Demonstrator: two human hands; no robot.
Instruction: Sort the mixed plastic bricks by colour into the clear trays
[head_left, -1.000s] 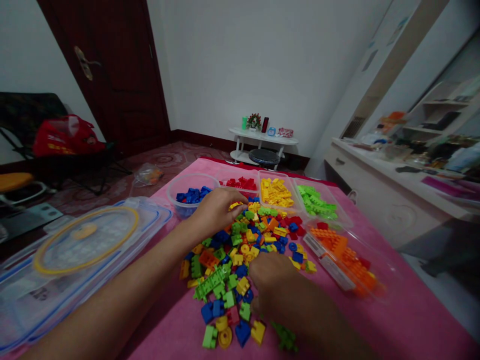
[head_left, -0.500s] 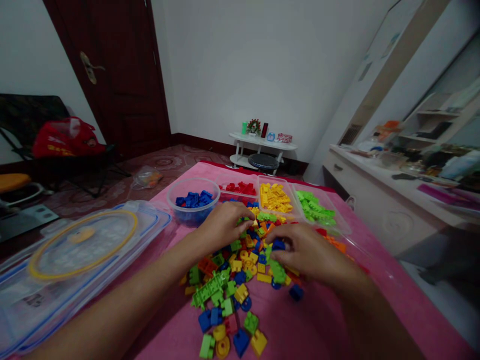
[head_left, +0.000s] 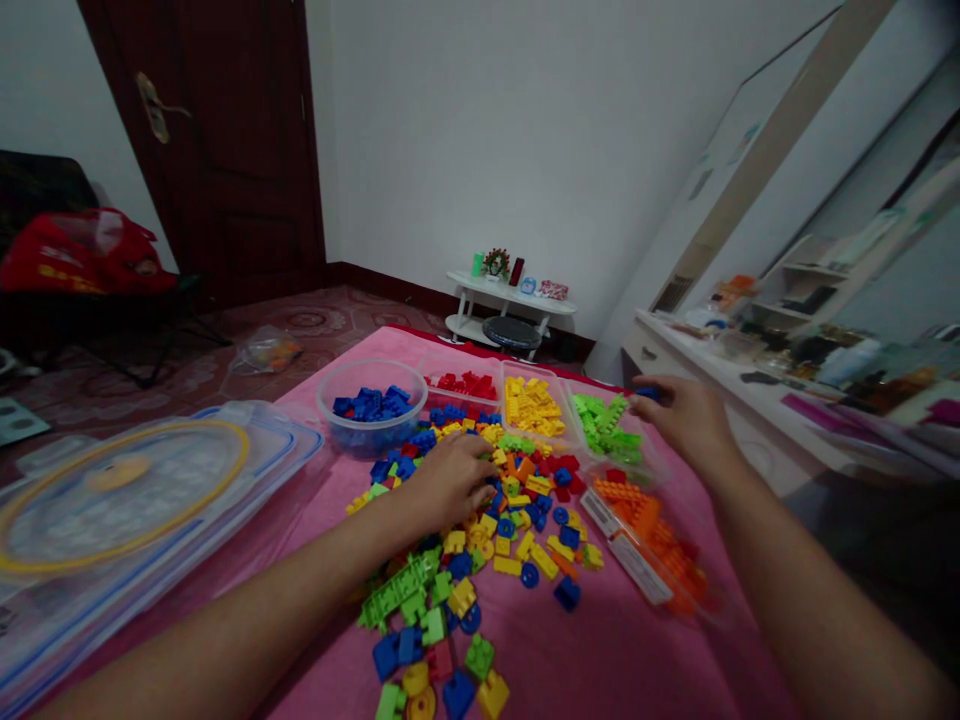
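Note:
A heap of mixed coloured bricks [head_left: 480, 520] lies on the pink cloth [head_left: 600, 650]. My left hand [head_left: 450, 478] rests on the heap's far side, its fingers curled down among the bricks, and what they pinch is hidden. My right hand [head_left: 679, 415] hovers at the right edge of the clear tray of green bricks [head_left: 604, 420]. Its fingers are closed, and a small blue brick [head_left: 649, 393] shows at the fingertips.
Behind the heap stand a round tub of blue bricks [head_left: 371, 415], a red tray [head_left: 465, 384] and a yellow tray [head_left: 531, 403]. An orange tray [head_left: 649, 535] lies at the right. A big clear lidded box [head_left: 112, 490] sits left. A white dresser [head_left: 720, 380] stands close on the right.
My right hand left the heap and swung up and right to the green tray. My left hand slid slightly nearer on the heap. The view turned a little to the right.

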